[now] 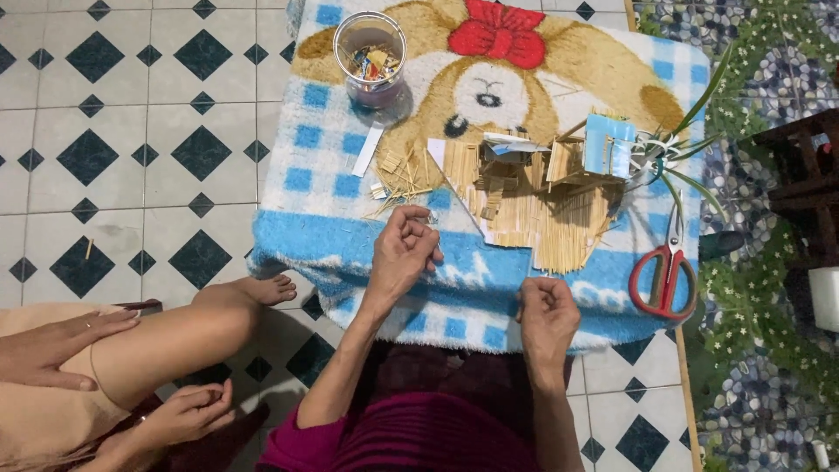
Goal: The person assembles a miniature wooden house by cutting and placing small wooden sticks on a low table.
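Note:
My left hand point(404, 252) hovers over the blue edge of the plush blanket point(315, 236), its fingers bunched around a small pale piece at the fingertips. My right hand point(547, 316) rests near the blanket's front edge as a loose fist, and nothing shows in it. Just beyond both hands lies a model house of thin wooden sticks point(533, 192) with a blue card roof point(609, 144). Loose sticks point(398, 182) are scattered to the left of the model, above my left hand.
A clear jar of colourful bits point(370, 57) stands at the blanket's far left, a white strip point(367, 150) below it. Red-handled scissors point(666, 273) lie at the right, by a green-leaved plant point(677, 153). Another person's leg point(175, 336) and hand point(183, 413) are on the tiled floor, left.

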